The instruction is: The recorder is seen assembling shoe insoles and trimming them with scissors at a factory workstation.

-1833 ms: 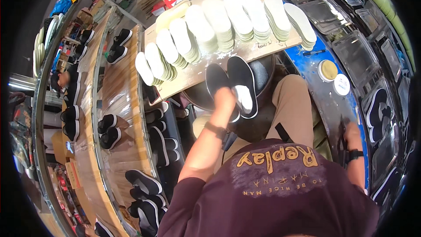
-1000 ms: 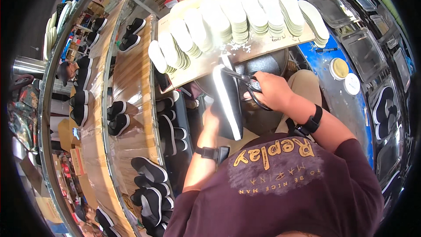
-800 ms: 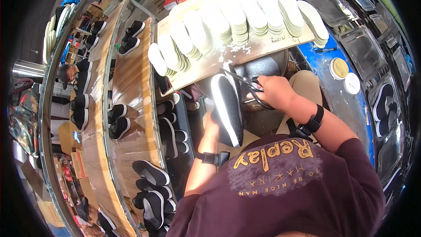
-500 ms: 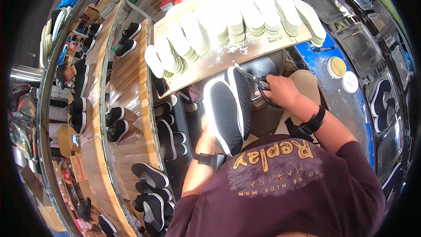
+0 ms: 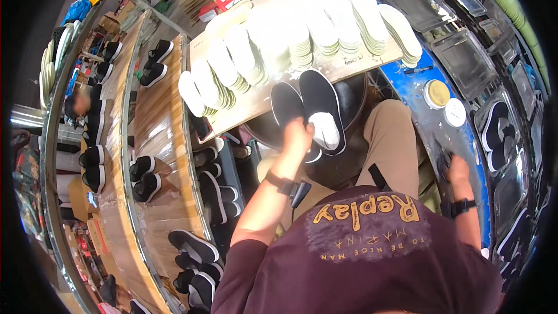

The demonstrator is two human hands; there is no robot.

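Observation:
My left hand [image 5: 297, 138] is closed on a pair of black slip-on shoes with white soles, held over my lap. The left shoe [image 5: 287, 102] lies partly under the hand; the right shoe [image 5: 318, 90] points away, its opening showing a white lining. Off to the right, my right hand [image 5: 458, 171] is down on the blue worktop with its fingers around the handles of black scissors [image 5: 444, 159]. The blades are hard to make out there. Beyond the shoes, stacks of pale insoles [image 5: 299, 46] cover a wooden board [image 5: 273, 90].
Wooden shelves [image 5: 163, 139] on the left carry several black shoes. The blue worktop [image 5: 427, 125] holds a yellow-topped round tub [image 5: 436, 93], a white lid [image 5: 455, 113] and a black marker [image 5: 418, 70]. Clear plastic trays [image 5: 465, 61] line the far right. A dark round basin [image 5: 349, 96] sits below the board.
My right hand has carried the scissors from the shoes to the blue worktop. The shoes have moved away from me and turned, with my left hand now gripping them from above.

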